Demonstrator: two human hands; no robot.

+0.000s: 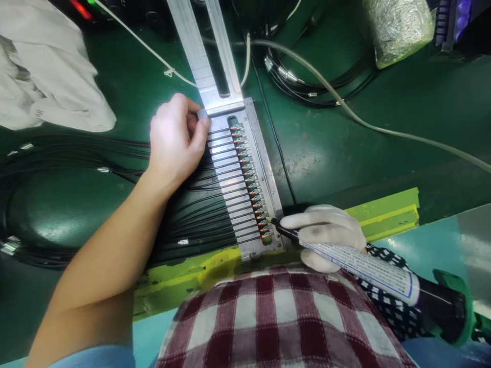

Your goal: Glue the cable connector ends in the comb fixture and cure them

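Note:
A metal jig (230,189) lies at the front of the bench. Black cables (220,166) run into it side by side from the left. Their stripped ends with small connectors (251,179) line up in its slot. My bare left hand (178,135) pinches the jig's upper left corner between thumb and fingers. My right hand (330,235), in a white glove, grips a black dispensing syringe (368,271) with a white printed label. Its thin black nozzle points left at the connectors near the slot's lower end. Whether the tip touches them I cannot tell.
A slotted metal bar (209,66) meets the jig's top. Cable coils lie left (23,204) and behind right (291,76). A pale hose (356,117) crosses the right side. White cloth (53,71) and a wrapped bundle (399,30) lie farther back. Yellow-green edging (383,214) borders the bench.

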